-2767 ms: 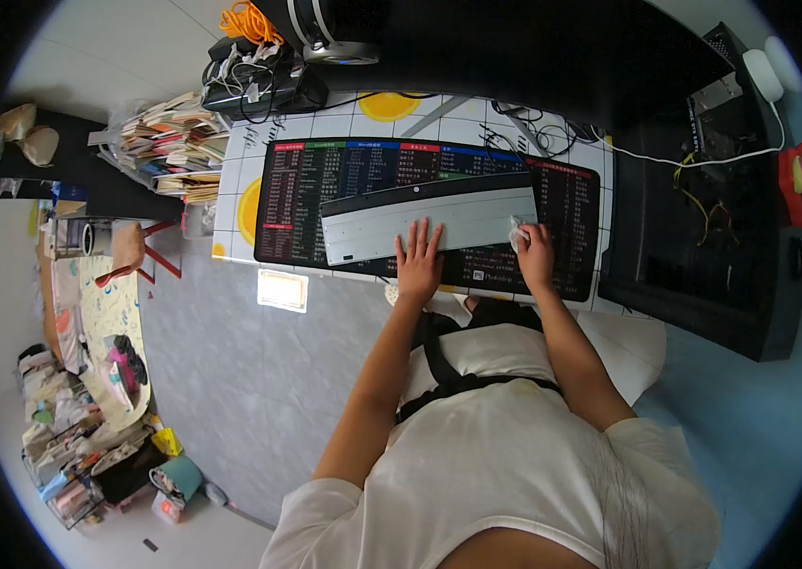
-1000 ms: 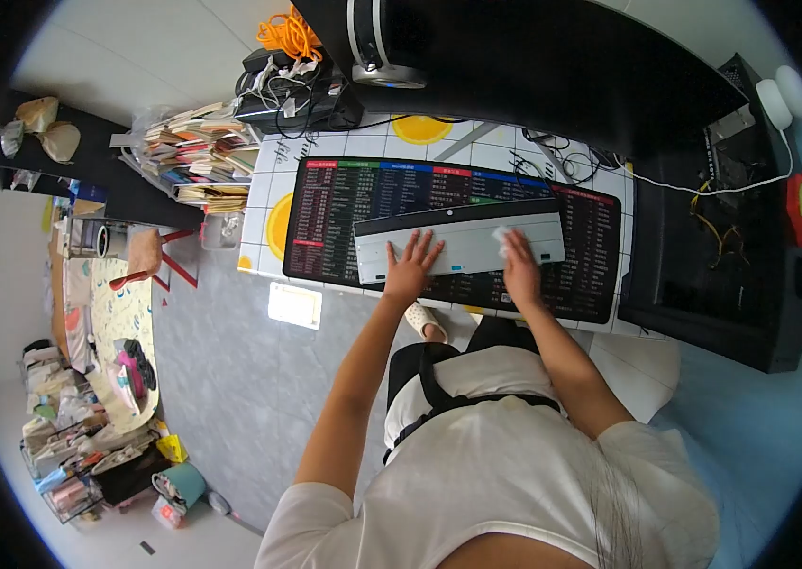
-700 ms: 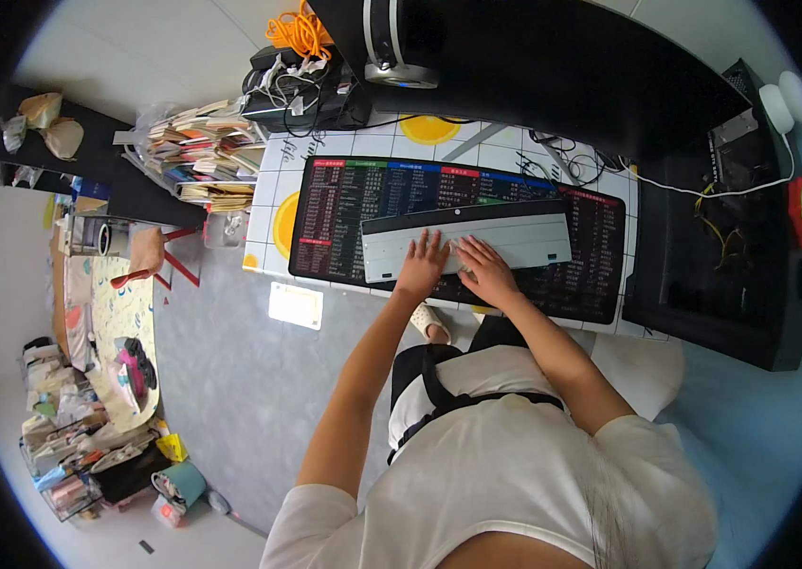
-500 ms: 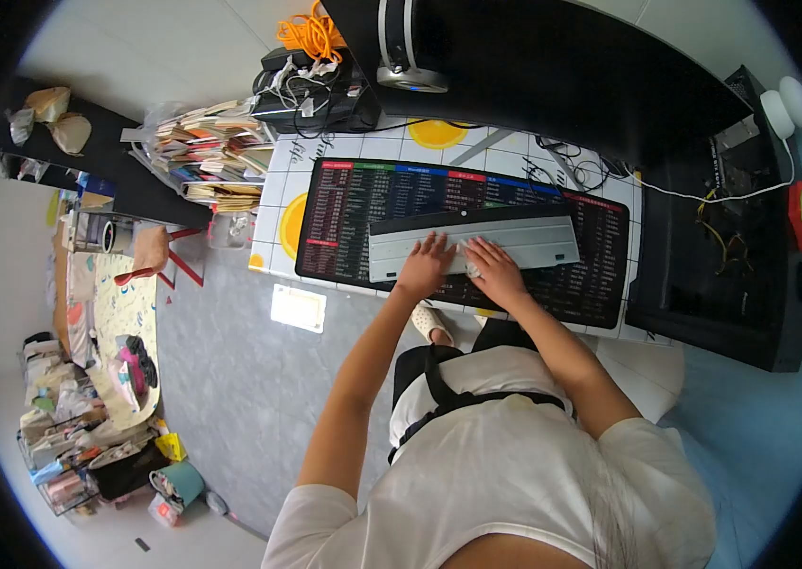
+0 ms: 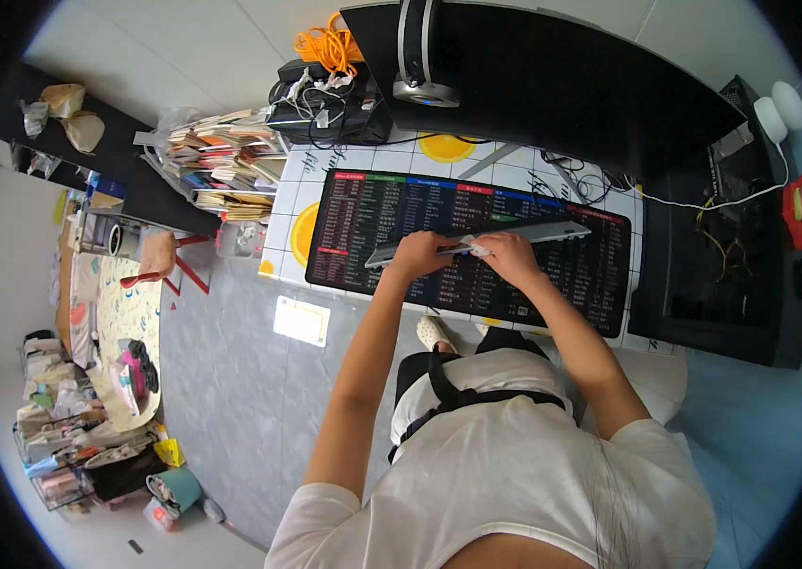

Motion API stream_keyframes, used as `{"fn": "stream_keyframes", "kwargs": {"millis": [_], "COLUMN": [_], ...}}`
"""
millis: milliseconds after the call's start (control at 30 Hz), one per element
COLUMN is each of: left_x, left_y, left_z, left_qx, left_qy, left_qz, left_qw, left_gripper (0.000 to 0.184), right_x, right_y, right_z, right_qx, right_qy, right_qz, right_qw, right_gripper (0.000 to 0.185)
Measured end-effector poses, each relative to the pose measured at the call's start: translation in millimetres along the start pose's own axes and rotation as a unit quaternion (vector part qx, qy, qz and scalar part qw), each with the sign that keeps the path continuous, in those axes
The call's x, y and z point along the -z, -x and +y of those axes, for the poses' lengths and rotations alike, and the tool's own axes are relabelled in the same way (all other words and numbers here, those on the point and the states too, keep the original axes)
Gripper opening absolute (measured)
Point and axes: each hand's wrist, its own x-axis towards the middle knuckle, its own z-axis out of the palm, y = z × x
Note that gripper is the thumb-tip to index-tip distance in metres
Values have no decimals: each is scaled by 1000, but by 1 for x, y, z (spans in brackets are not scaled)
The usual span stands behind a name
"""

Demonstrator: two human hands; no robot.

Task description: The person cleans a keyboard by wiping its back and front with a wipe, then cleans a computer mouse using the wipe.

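Clock positions are taken from the slim grey keyboard (image 5: pixel 543 231), tilted steeply over the dark printed desk mat (image 5: pixel 567 299). Your left hand (image 5: pixel 419 254) is clamped on its near edge; your right hand (image 5: pixel 507 256), close by at that edge, is closed on a crumpled white wipe (image 5: pixel 482 250). Monitor (image 5: pixel 572 85), one o'clock; loose black cables (image 5: pixel 586 182), two; black computer case (image 5: pixel 723 327), three; stacked papers (image 5: pixel 230 156), ten; orange cord (image 5: pixel 327 47), eleven. Tablecloth (image 5: pixel 278 232) script at ten reads "life"; the mat's small print is illegible.
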Motion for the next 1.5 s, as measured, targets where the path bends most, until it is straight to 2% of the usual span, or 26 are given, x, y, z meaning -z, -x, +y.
{"fn": "stream_keyframes", "kwargs": {"millis": [67, 100, 167, 300, 367, 400, 467, 533, 600, 667, 733, 800, 867, 933, 1000, 1133, 1167, 1267, 1333, 1433, 1500], "left_x": [6, 7, 7, 5, 8, 7, 9, 16, 16, 10, -3, -8, -8, -9, -12, -19, -16, -13, -18, -22, -22], "left_y": [-5, -9, -16, -26, -30, -30, -30, -26, -25, -32, -43, -49, -56, -61, -66, -75, -78, -81, -82, -79, -71], "left_z": [2, -2, -13, -33, -24, -22, -20, -8, 6, 11, 10, 13, 21, 25, 29, 34, 32, 30, 21, 7, -3], "left_qx": [20, 18, 53, 45, 82, 84, 64, 83, 17, 5, 7, -9, -14, -30, -45, -50, -33, -4, -24, -31, -14], "left_qy": [12, 11, 114, 168, 101, 104, 37, 30, -2, 4, -30, -30, -80, -85, -114, -107, -107, -97, -71, -40, 3], "left_qz": [-34, -34, -70, -103, -73, -73, 1, -15, -7, -10, -13, 6, -27, -23, -58, -34, -54, -75, -49, -28, -17], "left_qw": [999, 999, 990, 979, 989, 988, 997, 996, 1000, 1000, 999, 999, 996, 996, 991, 992, 992, 992, 996, 998, 1000], "left_gripper": [31, 31, 29, 26, 27, 27, 29, 32, 38, 42, 45, 43, 40, 38, 41, 39, 40, 44, 49, 52, 51], "right_x": [1, 9, 20, 14, 5, 4, 0, -2, 0, 3, 2, 4, 8, 11, 8, 1, -6, -19, -22, -21, -29], "right_y": [-8, -11, -18, -25, -20, -21, -29, -33, -31, -28, -22, -10, 3, 13, 25, 40, 45, 54, 54, 47, 46], "right_z": [4, 0, -5, -10, -2, 1, 6, 8, 8, 6, 8, 16, 19, 20, 25, 35, 41, 50, 46, 35, 37], "right_qx": [7, -2, -19, -45, 21, 21, 20, 22, 35, 33, -34, -63, -57, -50, -135, -204, -243, -280, -311, -420, -426], "right_qy": [8, -1, -18, 2, 33, 33, 16, 16, 10, -19, -29, -24, 17, 30, -46, -81, -80, -111, -156, -197, -225], "right_qz": [14, -10, -55, -103, 23, 20, 38, 44, 60, 86, 245, 241, 228, 266, 357, 406, 397, 365, 352, 316, 295], "right_qw": [1000, 1000, 998, 994, 999, 999, 999, 999, 998, 996, 969, 968, 972, 962, 923, 887, 881, 881, 869, 827, 825], "right_gripper": [20, 19, 19, 20, 19, 19, 18, 16, 15, 20, 21, 23, 24, 28, 31, 29, 33, 33, 27, 23, 23]}}
